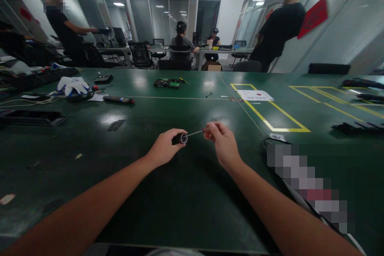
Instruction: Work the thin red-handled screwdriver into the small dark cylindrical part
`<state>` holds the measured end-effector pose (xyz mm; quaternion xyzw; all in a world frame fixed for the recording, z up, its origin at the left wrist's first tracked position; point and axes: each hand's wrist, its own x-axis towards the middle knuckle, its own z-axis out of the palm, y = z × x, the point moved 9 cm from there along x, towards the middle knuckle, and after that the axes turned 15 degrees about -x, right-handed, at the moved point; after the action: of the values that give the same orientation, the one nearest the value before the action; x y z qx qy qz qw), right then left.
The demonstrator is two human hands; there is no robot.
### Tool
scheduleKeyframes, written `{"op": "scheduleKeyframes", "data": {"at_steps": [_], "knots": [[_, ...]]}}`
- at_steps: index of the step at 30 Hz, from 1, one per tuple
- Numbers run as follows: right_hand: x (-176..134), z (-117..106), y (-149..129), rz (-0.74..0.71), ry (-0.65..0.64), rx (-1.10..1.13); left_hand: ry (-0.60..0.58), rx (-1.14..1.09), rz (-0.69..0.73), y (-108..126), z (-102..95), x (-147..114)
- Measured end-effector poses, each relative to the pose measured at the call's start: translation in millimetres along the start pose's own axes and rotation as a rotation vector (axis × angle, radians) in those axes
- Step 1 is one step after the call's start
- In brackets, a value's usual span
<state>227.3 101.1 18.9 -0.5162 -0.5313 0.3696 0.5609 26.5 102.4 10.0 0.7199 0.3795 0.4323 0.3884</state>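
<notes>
My left hand (166, 146) is closed around a short black cylinder (179, 139) with a silver ring at its end, which faces right. In my right hand (221, 140) is a thin metal rod (195, 133) with a small red part by the fingertips, pinched between thumb and fingers. The rod's far tip reaches the cylinder's ringed end; whether it goes inside I cannot tell. Both hands are above the green table (186, 200), forearms coming in from the lower corners.
White gloves (73, 85), a dark cylindrical tool (118, 100) and a dark tray (33, 118) lie at left. An open green-and-black kit (168, 83) is farther back. A paper sheet (255, 95) overlaps yellow tape (288, 129). A pixelated item lies at right; several people are beyond the table.
</notes>
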Motion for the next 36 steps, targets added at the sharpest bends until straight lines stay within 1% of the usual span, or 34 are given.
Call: {"op": "scheduleKeyframes", "data": {"at_steps": [7, 11, 15, 17, 20, 24, 30, 36], "knots": [[0.0, -4.1, -2.7, -0.056, 0.044, -0.118, 0.032, -0.014, -0.018, -0.5, -4.0, -0.6], [-0.7, 2.4, -6.8, -0.090, -0.051, -0.163, 0.058, 0.008, -0.016, -1.7, -7.8, -1.4], [-7.5, 12.3, -17.9, -0.163, -0.152, -0.094, 0.091, 0.032, -0.004, -3.3, -11.5, -1.7], [-11.7, 14.8, -23.5, -0.200, -0.168, -0.081, 0.094, 0.039, -0.008, -3.7, -11.8, -1.6], [-15.8, 14.7, -27.4, -0.222, -0.154, -0.111, 0.085, 0.052, -0.014, -1.9, -10.3, -1.5], [-17.4, 14.1, -28.2, -0.216, -0.149, -0.141, 0.065, 0.062, -0.019, 1.2, -7.4, -2.1], [-18.0, 14.9, -29.8, -0.211, -0.143, -0.185, 0.060, 0.045, -0.012, -1.2, -8.6, -2.3], [-13.7, 7.7, -18.7, -0.147, -0.053, -0.109, 0.035, 0.033, -0.011, 3.1, -4.1, -2.2]]}}
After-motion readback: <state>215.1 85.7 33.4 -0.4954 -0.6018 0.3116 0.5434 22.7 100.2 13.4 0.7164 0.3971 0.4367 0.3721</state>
